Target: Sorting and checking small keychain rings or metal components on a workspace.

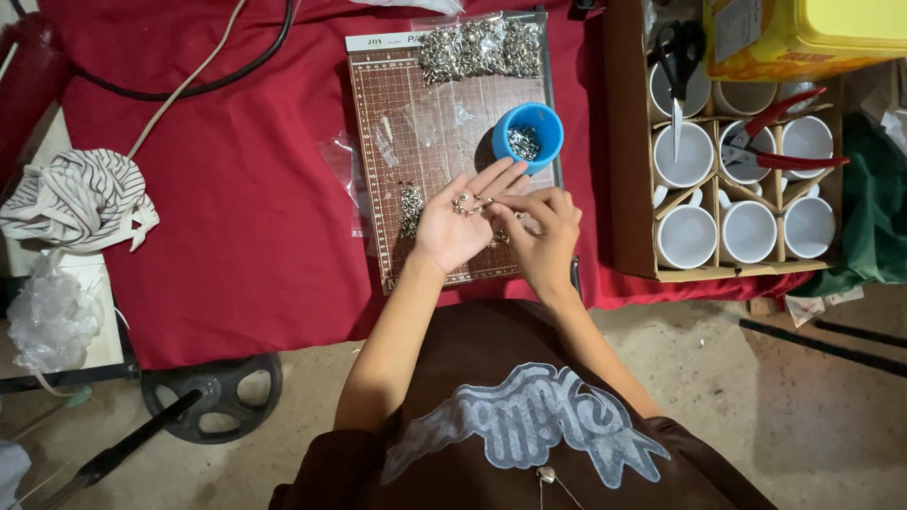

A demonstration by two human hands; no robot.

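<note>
- Left hand [458,227] was palm up, fingers spread and pointing up-right toward the blue cup [529,132]; not closed on anything.
- Small metal rings [466,203] lay loose on the left palm, near the base of the fingers. Too small to read any long axis or which way they pointed.
- Right hand [539,231] sat just beside the left, knuckles up, fingertips pinched narrow and touching the rings at the left fingers. Could not tell whether it actually gripped a ring.
- Both hands hovered over the lower half of the brown gridded mat [430,113]; mat's long axis ran away from the person, on the red cloth [236,208].
- Cup stood upright at the mat's right edge, small metal parts inside.
- Clear bag [480,47] of metal parts lay across the mat's far end.
- A small pile of parts [410,206] sat on the mat just left of the left hand.
- Cardboard box [624,142] to the right held white mugs [687,236] in compartments; scissors [678,66] stood point-down in the far-left mugs, red pliers [779,142] lay across the middle ones, handles pointing right.
- Striped cloth [80,198] bunched at the far left, well apart from the hands.
- Black weight plate [213,392] lay on the floor below the table edge.
</note>
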